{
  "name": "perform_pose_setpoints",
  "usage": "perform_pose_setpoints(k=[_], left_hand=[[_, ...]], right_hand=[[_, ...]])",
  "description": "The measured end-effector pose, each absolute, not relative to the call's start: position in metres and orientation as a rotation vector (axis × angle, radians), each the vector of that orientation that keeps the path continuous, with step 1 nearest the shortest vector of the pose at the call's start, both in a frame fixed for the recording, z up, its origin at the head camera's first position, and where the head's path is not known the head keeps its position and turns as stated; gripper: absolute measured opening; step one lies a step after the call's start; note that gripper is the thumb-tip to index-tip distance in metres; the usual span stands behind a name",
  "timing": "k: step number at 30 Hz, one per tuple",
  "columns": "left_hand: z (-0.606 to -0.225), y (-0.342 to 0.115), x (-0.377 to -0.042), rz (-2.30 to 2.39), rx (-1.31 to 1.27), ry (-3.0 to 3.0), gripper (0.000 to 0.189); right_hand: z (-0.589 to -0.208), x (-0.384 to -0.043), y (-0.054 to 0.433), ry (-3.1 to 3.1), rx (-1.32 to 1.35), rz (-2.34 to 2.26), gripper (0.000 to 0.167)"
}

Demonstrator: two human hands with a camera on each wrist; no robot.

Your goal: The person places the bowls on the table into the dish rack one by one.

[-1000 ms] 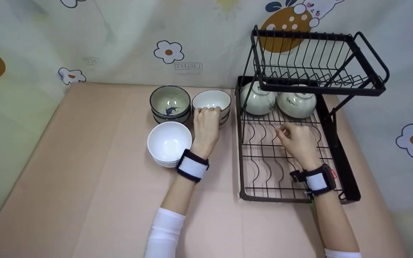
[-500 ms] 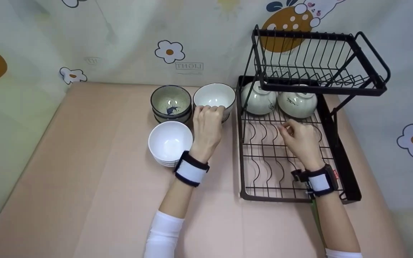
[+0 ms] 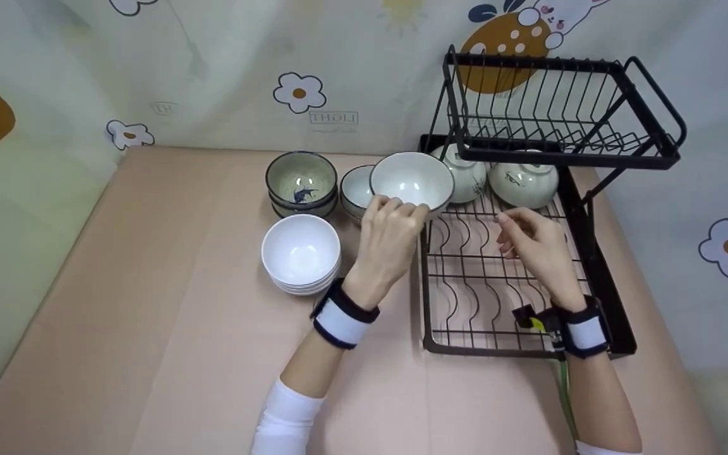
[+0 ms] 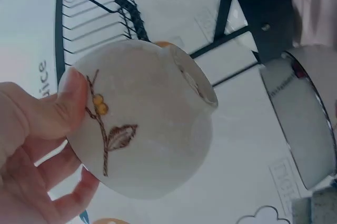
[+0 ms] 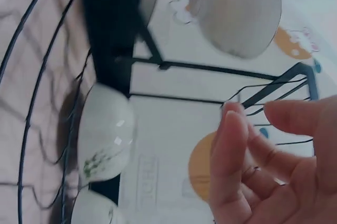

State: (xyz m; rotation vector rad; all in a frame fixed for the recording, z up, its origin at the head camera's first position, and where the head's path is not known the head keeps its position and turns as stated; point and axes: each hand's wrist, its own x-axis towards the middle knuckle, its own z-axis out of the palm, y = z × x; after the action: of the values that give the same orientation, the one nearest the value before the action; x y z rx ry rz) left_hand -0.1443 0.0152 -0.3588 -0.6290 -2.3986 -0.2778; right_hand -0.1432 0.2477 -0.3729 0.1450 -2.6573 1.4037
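- I pinch a pale porcelain bowl (image 3: 411,180) in my left hand (image 3: 391,237), fingers hooked over its near rim and thumb pressed against the outside.
- I have it tilted, its mouth towards my head, above the gap between the stacked bowls and the left edge of the black dish rack (image 3: 599,268).
- Its inside is plain, glossy white with bright reflections, and a thin dark line runs round the rim.
- Outside, on off-white glaze, I see a painted brown branch (image 4: 105,153) with two yellow berries (image 4: 99,104) and a veined brown leaf (image 4: 122,136); a raised foot ring (image 4: 197,79) stands out from the base.
- My right hand (image 3: 538,246) is over the rack's lower tier, fingers loosely bent, thumb and forefinger apart, grasping nothing.
- From my head, the bowl covers part of the white bowl (image 3: 356,186) behind it and part of the left upturned bowl (image 3: 468,180) on the rack; my thumb is hidden.
- In the right wrist view the held bowl is blurred and my left fingers are cut off at the top.
- Whether it touches the rack, I cannot tell.
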Motion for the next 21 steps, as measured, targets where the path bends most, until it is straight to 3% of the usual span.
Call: perform_pose_setpoints(k=[10,21], left_hand=[[-0.364,0.034,-0.135,-0.206,-0.908,-2.296,0.015],[-0.378,0.051,-0.135,-0.108,-1.083,-2.101,0.014]], right_hand=[[-0.371,-0.141,0.249,-2.65,0.054,1.765,0.057],[-0.376,-0.141,0.25,-2.645,0.102,2.028,0.058]])
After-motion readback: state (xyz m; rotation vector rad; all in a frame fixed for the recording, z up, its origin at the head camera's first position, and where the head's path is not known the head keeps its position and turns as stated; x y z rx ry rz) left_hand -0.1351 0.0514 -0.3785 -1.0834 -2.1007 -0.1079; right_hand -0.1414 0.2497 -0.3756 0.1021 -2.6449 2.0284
